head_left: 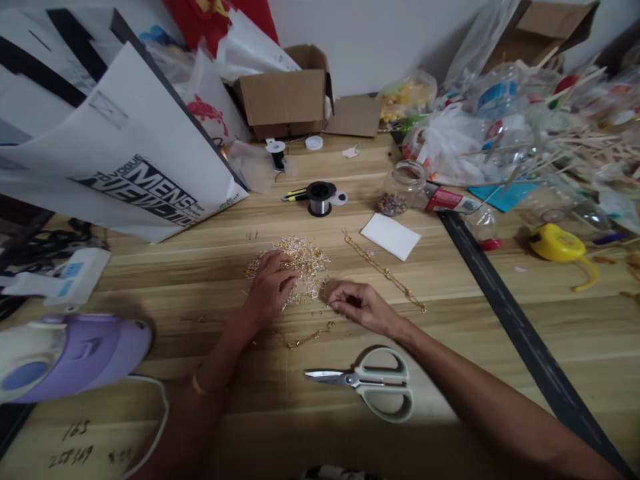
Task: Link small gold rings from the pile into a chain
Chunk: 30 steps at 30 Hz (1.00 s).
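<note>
A loose pile of small gold and clear jewelry pieces (306, 257) lies mid-table. Over its left side rests my left hand (270, 283), fingers curved and a little apart, with the fingertips at the pieces. Just right of the pile, my right hand (361, 307) is closed in a pinch. Something thin and small shows at its fingertips, too fine to name. A gold chain (385, 271) stretches out beyond my right hand. Nearer to me is a shorter gold chain (307, 337). Scissors (383, 385) with pale handles lie below my right hand, blades pointing left.
Behind the pile stand a wire spool (319, 199), a yellow cutter (294, 195), a white card (391, 236) and a bead jar (400, 190). A large paper bag (150, 153) and a purple appliance (95, 353) occupy the left. A yellow tape measure (556, 241) lies right.
</note>
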Available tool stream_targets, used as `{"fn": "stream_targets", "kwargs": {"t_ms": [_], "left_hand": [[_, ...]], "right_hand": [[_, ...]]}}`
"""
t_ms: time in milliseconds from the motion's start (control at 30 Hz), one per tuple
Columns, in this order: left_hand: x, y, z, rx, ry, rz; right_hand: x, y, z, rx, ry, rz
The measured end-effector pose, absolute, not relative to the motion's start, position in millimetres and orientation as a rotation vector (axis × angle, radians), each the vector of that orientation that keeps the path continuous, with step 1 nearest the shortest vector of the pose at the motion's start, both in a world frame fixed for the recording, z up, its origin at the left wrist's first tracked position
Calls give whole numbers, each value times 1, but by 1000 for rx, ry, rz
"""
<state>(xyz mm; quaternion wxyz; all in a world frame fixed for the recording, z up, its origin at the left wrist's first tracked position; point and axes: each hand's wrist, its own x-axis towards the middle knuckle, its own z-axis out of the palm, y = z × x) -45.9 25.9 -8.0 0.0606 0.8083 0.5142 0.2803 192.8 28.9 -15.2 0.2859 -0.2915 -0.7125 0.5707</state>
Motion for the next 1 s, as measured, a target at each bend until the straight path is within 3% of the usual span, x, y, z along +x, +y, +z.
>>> {"fn": "stream_targets", "kwargs": {"t_ms": [400,733,1000], "left_hand": [[-36,20,1,2456,1366,672],[-40,21,0,2434,1483,807],[-31,19,-2,2496,1367,695]], "right_hand": [[193,29,-13,-762,-1912,1498],[192,28,-12,-782,-1875,1533],[192,28,-11,-805,-1888,1517]]}}
